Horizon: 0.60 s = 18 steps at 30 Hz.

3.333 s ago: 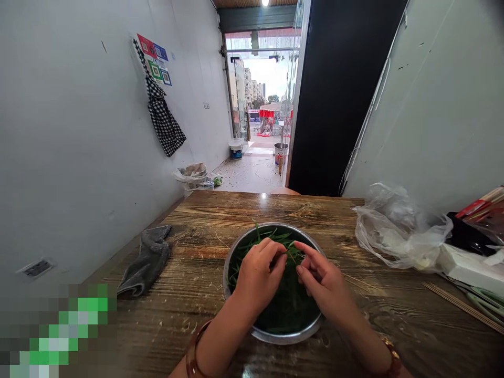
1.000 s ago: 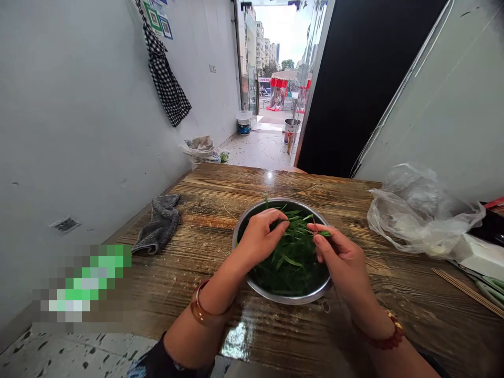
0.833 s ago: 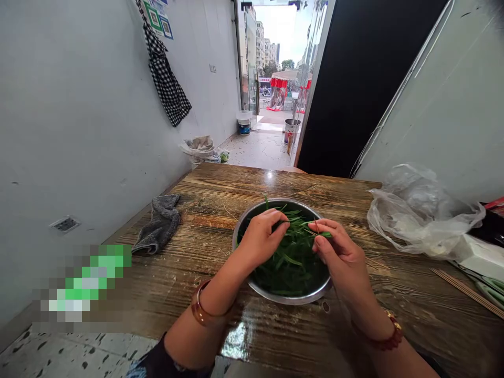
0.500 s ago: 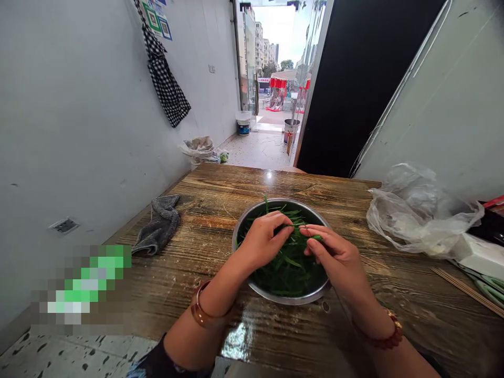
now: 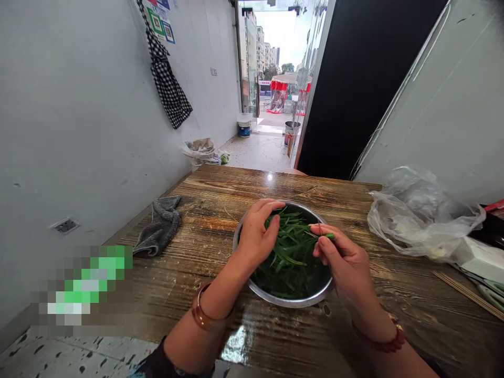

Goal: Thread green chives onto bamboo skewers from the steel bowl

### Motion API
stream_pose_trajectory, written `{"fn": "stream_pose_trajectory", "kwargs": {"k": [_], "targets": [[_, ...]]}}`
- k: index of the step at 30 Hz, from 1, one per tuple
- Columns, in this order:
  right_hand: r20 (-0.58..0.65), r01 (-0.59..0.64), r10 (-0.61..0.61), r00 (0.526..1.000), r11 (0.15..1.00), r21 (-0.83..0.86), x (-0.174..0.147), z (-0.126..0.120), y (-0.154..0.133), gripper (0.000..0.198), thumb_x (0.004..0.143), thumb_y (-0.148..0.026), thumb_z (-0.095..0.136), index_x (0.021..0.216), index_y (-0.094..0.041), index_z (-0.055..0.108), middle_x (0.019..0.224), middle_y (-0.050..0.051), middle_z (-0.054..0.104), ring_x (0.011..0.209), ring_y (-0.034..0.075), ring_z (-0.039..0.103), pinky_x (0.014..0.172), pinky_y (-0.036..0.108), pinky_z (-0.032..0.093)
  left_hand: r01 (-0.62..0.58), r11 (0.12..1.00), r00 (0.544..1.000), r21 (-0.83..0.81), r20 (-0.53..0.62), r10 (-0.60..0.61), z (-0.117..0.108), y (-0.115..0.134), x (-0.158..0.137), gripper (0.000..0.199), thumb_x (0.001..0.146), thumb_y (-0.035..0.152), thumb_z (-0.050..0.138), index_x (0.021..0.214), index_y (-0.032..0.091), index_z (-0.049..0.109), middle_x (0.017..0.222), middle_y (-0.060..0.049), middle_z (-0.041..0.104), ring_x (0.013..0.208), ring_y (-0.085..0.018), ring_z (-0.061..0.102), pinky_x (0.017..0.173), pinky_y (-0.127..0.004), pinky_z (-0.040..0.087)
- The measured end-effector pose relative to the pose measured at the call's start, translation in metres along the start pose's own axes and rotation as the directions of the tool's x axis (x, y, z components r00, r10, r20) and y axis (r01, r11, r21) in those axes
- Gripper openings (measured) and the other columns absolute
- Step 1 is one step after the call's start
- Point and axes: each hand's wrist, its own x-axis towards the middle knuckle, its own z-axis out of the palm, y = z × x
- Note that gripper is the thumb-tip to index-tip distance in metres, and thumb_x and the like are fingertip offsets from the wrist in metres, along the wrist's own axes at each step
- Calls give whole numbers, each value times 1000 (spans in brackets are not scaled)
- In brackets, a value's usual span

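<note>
A steel bowl [image 5: 291,302] stands on the wooden table, holding cut green leaves [image 5: 289,257] that look like chives. Over its left rim, my left hand [image 5: 258,231] is open, thumb and fingers apart, with nothing visible in it. At the right side of the bowl, my right hand [image 5: 348,260] is closed in a pinch on a thin bamboo skewer [image 5: 311,234]. A bit of green leaf [image 5: 329,235] shows at those fingertips; how it sits on the skewer is too small to tell.
A grey cloth [image 5: 159,226] lies on the table's left side. To the right are a clear plastic bag [image 5: 417,210], a white box [image 5: 478,254] and several loose bamboo skewers [image 5: 468,294]. A blurred green patch [image 5: 92,283] covers the left corner. Beyond the table is an open doorway.
My left hand has drawn away to the left from my right hand and its fingers have spread. My right hand has shifted slightly right and down, still pinching the skewer.
</note>
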Motion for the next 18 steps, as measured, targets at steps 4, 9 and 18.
{"fn": "stream_pose_trajectory", "kwargs": {"k": [4,9,18], "targets": [[87,52,-46,995,996,-72,1,0,-1,16,87,-31,60,96,-26,72,107,4,66,58,8,56,50,24,47,63,988,978,-138,208,-34,0,9,0,16,86,20,54,95,18,66,92,-4,68,89,-16,62,83,-29,48],[134,61,-49,990,994,-92,1,1,-3,15,87,-30,59,94,-27,72,109,3,66,58,7,57,52,24,49,125,987,947,-97,308,-90,2,12,-2,8,79,15,59,77,17,67,74,0,66,73,-13,60,71,-25,44],[164,148,-110,980,959,-240,0,0,-6,21,86,-31,60,103,-28,72,87,1,64,75,13,59,61,25,47,232,959,944,-161,276,-182,3,11,-1,10,79,14,55,75,16,64,60,3,60,59,-10,55,60,-22,41]]}}
